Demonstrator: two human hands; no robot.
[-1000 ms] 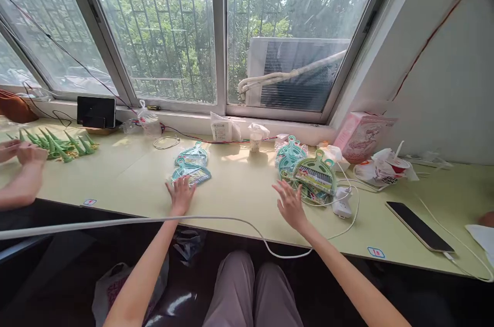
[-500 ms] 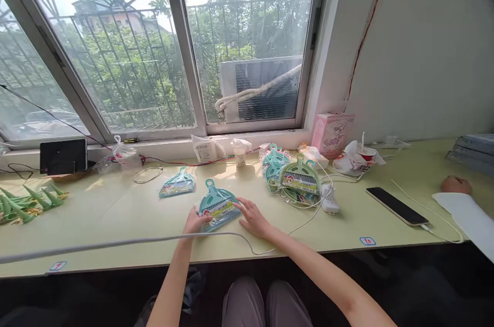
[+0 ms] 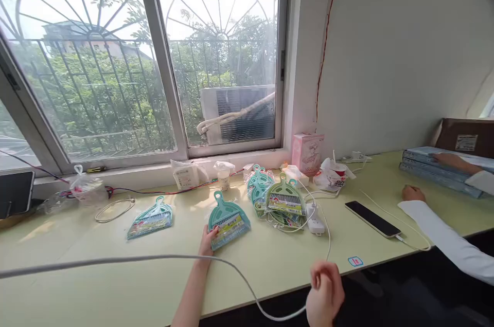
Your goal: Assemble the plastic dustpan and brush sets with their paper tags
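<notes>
The left hand point(image 3: 207, 242) pinched a wrapped teal dustpan point(image 3: 230, 220) on the table point(image 3: 104, 291) near the pile point(image 3: 284, 199), apparently steadying it; the right hand point(image 3: 326, 290) was curled, contents unclear; the next move seemingly called for secure grip.

Daylight came thru the window point(image 3: 224, 67), sky point(image 3: 183, 11) blown out w/ hazy glare. Sun patches lay on the table point(image 3: 116, 293) nr the sill point(image 3: 135, 179); R wall point(image 3: 386, 70) dull grey, under-table v. dark. R hand point(image 3: 324, 291) blurred; edges stretched.
</notes>
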